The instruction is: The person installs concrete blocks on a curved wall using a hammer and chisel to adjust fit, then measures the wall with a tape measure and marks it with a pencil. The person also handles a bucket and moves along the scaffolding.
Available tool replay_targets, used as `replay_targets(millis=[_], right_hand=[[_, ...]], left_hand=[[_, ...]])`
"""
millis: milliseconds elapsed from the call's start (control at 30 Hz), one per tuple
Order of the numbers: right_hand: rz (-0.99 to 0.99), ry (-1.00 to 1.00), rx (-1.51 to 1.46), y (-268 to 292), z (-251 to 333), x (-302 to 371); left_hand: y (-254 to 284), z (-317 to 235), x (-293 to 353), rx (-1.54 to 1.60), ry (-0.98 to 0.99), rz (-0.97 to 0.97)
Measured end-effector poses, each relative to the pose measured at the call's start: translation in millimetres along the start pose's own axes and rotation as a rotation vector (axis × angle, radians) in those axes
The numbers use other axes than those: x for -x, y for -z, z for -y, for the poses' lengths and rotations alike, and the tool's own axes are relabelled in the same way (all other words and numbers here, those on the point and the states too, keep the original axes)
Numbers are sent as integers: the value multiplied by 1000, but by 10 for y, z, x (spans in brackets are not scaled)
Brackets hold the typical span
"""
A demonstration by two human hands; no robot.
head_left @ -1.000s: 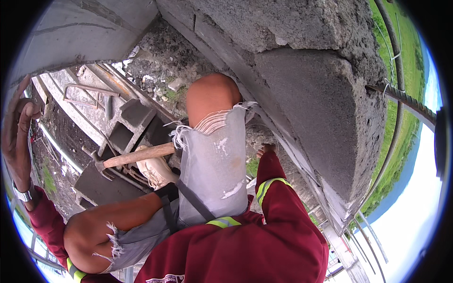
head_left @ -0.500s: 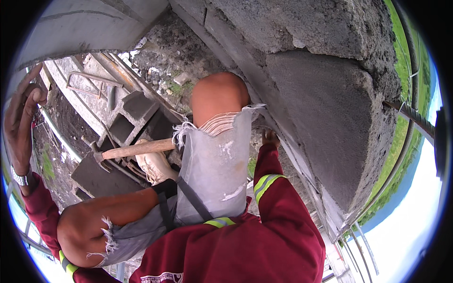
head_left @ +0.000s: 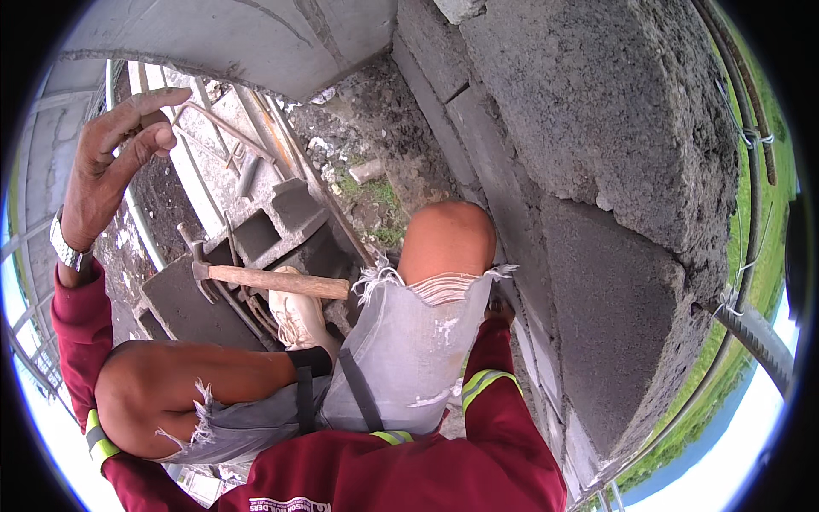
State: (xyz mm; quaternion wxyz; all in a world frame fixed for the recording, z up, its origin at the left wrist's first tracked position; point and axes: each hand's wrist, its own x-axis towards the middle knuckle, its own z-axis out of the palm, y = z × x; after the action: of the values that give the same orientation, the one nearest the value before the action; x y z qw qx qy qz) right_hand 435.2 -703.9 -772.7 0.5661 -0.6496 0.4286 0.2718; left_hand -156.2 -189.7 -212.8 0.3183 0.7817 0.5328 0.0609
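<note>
My left hand point(head_left: 119, 162) is raised at the left with its index finger bent forward and its thumb apart from it. Its other fingers curl inward, and nothing shows in its grasp. Low beside the concrete block wall point(head_left: 610, 324), my right hand point(head_left: 501, 308) is mostly hidden behind my knee; its fingers cannot be made out. A claw hammer point(head_left: 277, 281) with a wooden handle lies crosswise over my light shoe point(head_left: 299, 316), its handle end near my trouser leg. Neither hand touches the hammer.
Hollow concrete blocks point(head_left: 200, 307) lie left of my feet. A hacksaw point(head_left: 247, 175) rests on a pale surface beyond them. A smooth grey concrete face point(head_left: 230, 38) overhangs at the top. Ribbed steel bar point(head_left: 755, 341) juts from the wall at the right, beside wire-tied rods.
My left hand has moved right and slightly down in view, its fingers still bent. The view has shifted, so the hammer and my knee appear lower and farther right. My right hand stays by the wall.
</note>
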Motion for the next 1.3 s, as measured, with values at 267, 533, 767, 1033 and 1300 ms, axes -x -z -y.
replay_targets(millis=[267,533,767,1033,1300], right_hand=[[106,151,5,-75,-211,-264],[101,48,-52,-269,-466,-23],[130,4,-67,-443,-614,91],[183,-45,-90,-621,-688,251],[242,-83,-128,-857,-832,473]], left_hand=[[86,-102,-59,-81,-145,28],[-44,0,-96,-65,-132,115],[-83,-44,-126,-32,-85,166],[-97,-101,-159,-42,-94,181],[-124,-14,-141,-26,-102,193]])
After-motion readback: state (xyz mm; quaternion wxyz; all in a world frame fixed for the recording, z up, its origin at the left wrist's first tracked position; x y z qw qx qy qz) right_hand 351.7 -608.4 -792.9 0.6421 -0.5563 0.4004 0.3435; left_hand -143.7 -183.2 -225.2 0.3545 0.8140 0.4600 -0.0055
